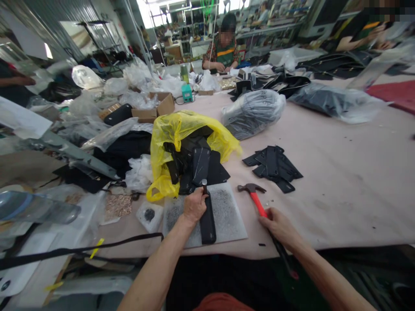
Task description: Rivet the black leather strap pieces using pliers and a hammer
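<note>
My left hand (pixel 195 204) is closed around a short metal punch (pixel 204 185), which stands upright at the far end of a long black strip piece (pixel 208 224). The strip lies on a speckled white board (pixel 229 211) in front of me. Right of the board, my right hand (pixel 275 221) grips the red and black handle of a claw hammer (pixel 256 198), its head low over the table. Black pieces (pixel 201 162) spill from a yellow plastic bag (pixel 181 125) just beyond the board.
Several black pieces (pixel 274 166) lie piled on the pink table (pixel 337 172). A wrapped grey bundle (pixel 254 112) sits farther back. Copper-coloured bits (pixel 119 205) and a plastic bottle (pixel 39 207) are at left. Across the table a person (pixel 225 47) works.
</note>
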{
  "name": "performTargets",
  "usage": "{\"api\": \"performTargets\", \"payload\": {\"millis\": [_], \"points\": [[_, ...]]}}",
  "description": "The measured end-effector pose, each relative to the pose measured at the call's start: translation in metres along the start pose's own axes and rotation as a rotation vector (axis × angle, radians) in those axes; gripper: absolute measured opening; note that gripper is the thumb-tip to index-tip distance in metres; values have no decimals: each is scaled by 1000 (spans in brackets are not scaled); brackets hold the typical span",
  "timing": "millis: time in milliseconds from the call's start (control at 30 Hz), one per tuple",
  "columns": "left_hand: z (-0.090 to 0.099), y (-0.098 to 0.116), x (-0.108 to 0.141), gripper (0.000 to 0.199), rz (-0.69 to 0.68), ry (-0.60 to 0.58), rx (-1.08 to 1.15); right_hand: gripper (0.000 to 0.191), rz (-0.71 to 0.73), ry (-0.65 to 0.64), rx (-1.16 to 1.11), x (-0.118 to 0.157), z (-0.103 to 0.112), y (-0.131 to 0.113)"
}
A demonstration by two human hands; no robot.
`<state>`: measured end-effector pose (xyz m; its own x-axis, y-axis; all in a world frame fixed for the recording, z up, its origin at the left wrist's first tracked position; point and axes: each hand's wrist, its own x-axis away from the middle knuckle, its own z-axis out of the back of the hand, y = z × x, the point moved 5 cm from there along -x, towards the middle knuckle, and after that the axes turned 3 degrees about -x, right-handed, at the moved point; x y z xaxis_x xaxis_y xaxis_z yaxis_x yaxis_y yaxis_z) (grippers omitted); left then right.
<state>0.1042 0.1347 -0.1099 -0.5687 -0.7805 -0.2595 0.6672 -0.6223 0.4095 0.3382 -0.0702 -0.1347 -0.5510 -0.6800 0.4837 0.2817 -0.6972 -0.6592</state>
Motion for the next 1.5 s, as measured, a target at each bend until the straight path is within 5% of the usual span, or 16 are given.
{"api": "performTargets", "payload": {"millis": [100, 200, 367, 433, 533, 633, 833, 1000, 1200, 1367, 1500], "points": [[2, 0, 0, 17, 5, 2, 16, 14, -121, -198, -361, 9, -11, -15], [3, 1, -1, 20, 2, -7, 36, 22, -110, -169, -521, 23, 4, -52], [2, 0, -1, 20, 26, -23, 43, 35, 583, 334, -254, 65, 73, -165], [2, 0, -1, 19, 32, -26, 37, 33, 782, 513, -82, 81, 84, -195], [2, 1, -2, 19, 38, -41, 34, 32, 968, 440, 316, 88, 68, -217], [3, 2, -2, 20, 43, -47, 40, 31, 985, 279, 586, 85, 56, -223], [3, 2, -2, 19, 49, -52, 48, 27, 966, 611, 105, 97, 79, -229], [1, 4, -4, 22, 7, -60, 63, 27, 990, 193, 534, 87, 53, -223], [1, 0, -1, 18, 22, -29, 28, 39, 881, 512, 170, 87, 74, -225], [0, -2, -1, 18, 37, -30, 30, 31, 792, 208, 531, 65, 57, -191], [1, -1, -2, 17, 48, -40, 26, 32, 556, 140, 513, 31, 62, -142]]}}
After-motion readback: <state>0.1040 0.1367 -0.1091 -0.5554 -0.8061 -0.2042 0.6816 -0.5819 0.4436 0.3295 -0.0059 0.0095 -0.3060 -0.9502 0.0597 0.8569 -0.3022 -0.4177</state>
